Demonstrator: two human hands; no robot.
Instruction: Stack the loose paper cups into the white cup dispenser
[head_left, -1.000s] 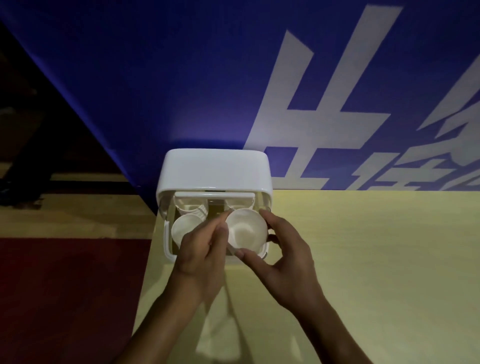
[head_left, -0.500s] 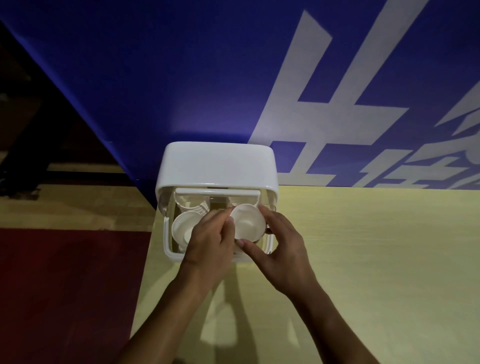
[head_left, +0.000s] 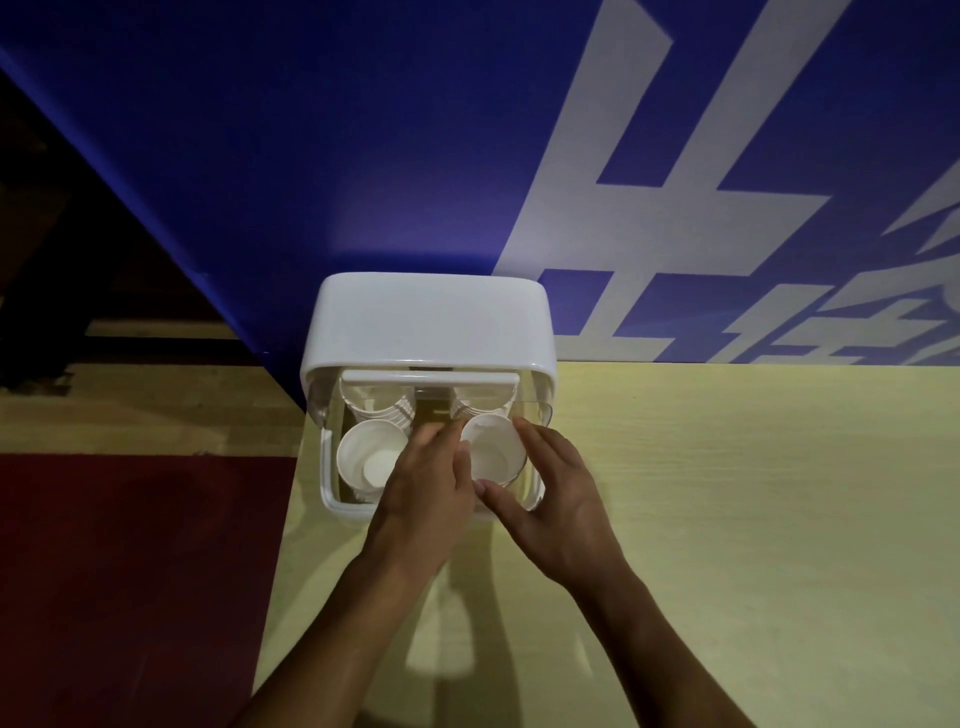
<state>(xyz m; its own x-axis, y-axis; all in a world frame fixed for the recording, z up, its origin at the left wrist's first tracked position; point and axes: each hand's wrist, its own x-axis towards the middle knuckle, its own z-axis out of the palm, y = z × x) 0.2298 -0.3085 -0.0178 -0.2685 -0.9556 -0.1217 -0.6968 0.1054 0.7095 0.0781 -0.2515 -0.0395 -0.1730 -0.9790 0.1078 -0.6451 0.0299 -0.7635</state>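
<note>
**Paper cup gripped inside white cup dispenser**

The cup is held upright between the left hand and the right hand, with the fingers of both curled against its rim. A second paper cup is seen just left of the left hand.

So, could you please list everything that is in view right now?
cup dispenser: one, white, lid up, at the table's left end.
front-left cup: one, white, in the dispenser.
front-right cup: one, white, in the dispenser, between the hands.
rear cup stacks: two, white, partly under the lid.
table: one, pale yellow.
wall: blue, white characters, behind.
floor: red and wood, left.
left hand: touches the front-right cup's left rim.
right hand: thumb and finger round that rim.
</note>
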